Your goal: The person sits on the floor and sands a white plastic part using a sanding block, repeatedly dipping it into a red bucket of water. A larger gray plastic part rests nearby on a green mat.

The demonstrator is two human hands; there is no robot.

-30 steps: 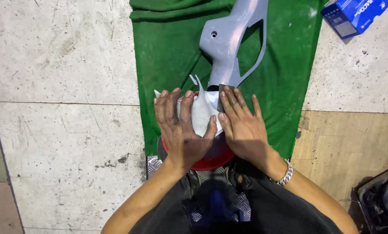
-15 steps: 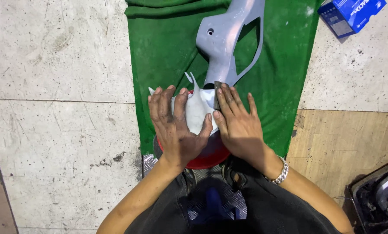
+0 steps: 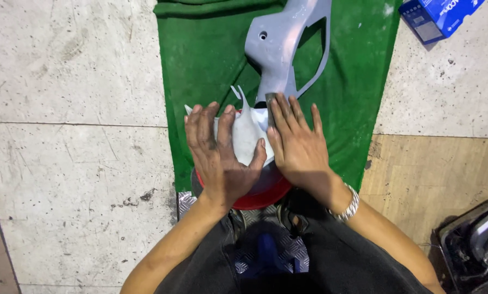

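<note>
1. Under my palms, on the near end of the green cloth [image 3: 211, 60], lies the white sheet [image 3: 247, 136], draped over the foot of the grey panel [image 3: 282, 49] where that meets a red rim [image 3: 265, 198].
2. My left hand [image 3: 216, 149] lies flat on the sheet, fingers spread, thumb hooked across its lower edge; the grip is wide and closes on nothing.
3. My right hand [image 3: 295, 144] is flat too, fingertips touching the panel's foot, a bracelet [image 3: 348, 206] at the wrist; its grip is just as wide.
4. I judge the sheet could crease or tear at its two upstanding points, since only pressure pins it.
5. Grime on my left fingers could mark the white.
6. The panel lies loose on the cloth, so a hard push from my right could skate it away from me.
7. The cloth could bunch under that same push.
8. Beyond the cloth the floor [image 3: 75, 81] is pale speckled stone with scuffs and seams, turning tan at my right.
9. A blue box [image 3: 445, 16] sits at the far right corner, well apart; dark machinery [image 3: 475, 245] crowds my right knee.
</note>
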